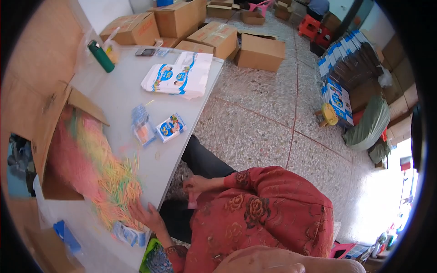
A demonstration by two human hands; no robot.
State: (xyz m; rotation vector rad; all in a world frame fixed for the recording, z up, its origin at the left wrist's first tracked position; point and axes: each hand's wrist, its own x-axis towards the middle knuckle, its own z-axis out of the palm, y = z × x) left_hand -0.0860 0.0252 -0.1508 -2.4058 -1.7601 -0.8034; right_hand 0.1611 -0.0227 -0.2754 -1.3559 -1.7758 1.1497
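Note:
I sit at a white table (114, 95), in a red flowered top. My left hand (146, 214) lies with fingers spread on a heap of thin coloured straws (116, 182), pink, yellow, green and orange, spilling from a cardboard box (50, 132) lying open on its side. Just beside this hand is a small blue and white carton (129, 234). My right hand (196, 184) is below the table edge over my dark trousers, closed on a small pink piece (191, 200); what it is I cannot make out.
Further along the table lie a small printed carton (170, 128), clear packets (142, 126), a stack of flat white and blue cartons (180, 75), a green bottle (101, 56) and a phone (145, 52). Cardboard boxes (259, 52), blue-edged carton stacks (341, 59), a yellow stool (328, 114) and a green sack (371, 123) stand on the speckled floor.

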